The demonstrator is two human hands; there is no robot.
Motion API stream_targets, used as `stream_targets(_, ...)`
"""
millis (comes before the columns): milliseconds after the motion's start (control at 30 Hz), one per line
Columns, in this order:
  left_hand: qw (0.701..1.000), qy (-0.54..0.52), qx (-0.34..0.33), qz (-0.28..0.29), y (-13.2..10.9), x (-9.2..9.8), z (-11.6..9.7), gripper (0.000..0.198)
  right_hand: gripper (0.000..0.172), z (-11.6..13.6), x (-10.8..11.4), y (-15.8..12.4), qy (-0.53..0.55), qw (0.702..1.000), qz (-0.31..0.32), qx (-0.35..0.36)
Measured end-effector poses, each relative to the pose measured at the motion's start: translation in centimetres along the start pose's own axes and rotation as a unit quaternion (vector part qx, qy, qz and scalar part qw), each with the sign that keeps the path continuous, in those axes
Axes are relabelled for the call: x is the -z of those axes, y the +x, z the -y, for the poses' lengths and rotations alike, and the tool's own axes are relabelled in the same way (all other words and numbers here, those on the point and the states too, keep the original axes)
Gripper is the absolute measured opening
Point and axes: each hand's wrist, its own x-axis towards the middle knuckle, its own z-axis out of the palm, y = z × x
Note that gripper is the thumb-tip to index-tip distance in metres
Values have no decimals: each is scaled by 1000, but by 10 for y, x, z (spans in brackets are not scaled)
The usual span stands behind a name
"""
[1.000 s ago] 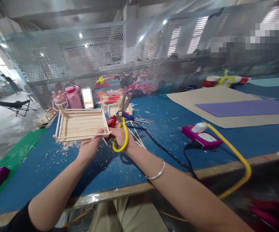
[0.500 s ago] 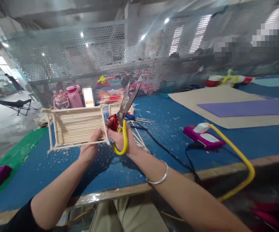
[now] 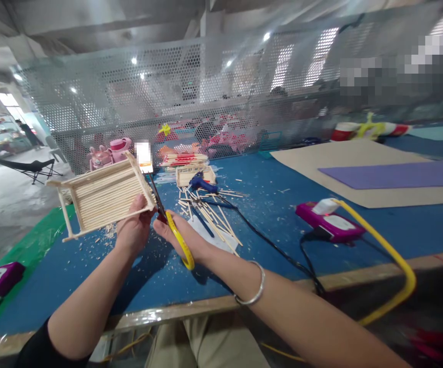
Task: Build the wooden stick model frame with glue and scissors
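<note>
My left hand (image 3: 134, 227) grips the near right corner of a small frame of pale wooden sticks (image 3: 108, 200), its slatted panel facing me and its right end raised. In my right hand (image 3: 181, 232) is a pair of scissors (image 3: 177, 236) with a yellow handle. Their dark blades point up and left, against or close beside the right end of the stick frame; whether they touch it I cannot tell. The fingers of my right hand are partly hidden behind the handle. Both hands are above the blue tabletop.
A blue glue gun (image 3: 204, 184), loose sticks (image 3: 221, 225) and a smaller stick frame (image 3: 185, 176) lie beyond my right hand. A purple power strip (image 3: 331, 225) with a yellow cable (image 3: 392, 250) sits right. Pink bottles (image 3: 119, 148) and a perforated screen (image 3: 160, 87) stand behind.
The scissors have turned from upright, blades spread, to leaning left at the stick frame's right end. The frame has tilted and moved slightly left; the glue gun is now uncovered.
</note>
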Motion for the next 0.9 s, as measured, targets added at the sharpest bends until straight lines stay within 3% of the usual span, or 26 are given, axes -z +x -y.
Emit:
stream_targets(267, 1000, 2, -24, -14, 2, 2, 1, 16, 39, 2, 2, -1, -8, 1000, 5, -5)
stream_targets(467, 996, -35, -32, -75, 1, -5, -4, 9, 38, 6, -2, -3, -24, 999, 20, -27)
stream_targets(667, 996, -4, -78, -46, -2, -6, -3, 8, 39, 5, -3, -3, -13, 999, 33, -13)
stream_targets(900, 998, -7, -51, -35, 0, -6, -3, 13, 41, 9, -2, -4, -12, 999, 24, -38)
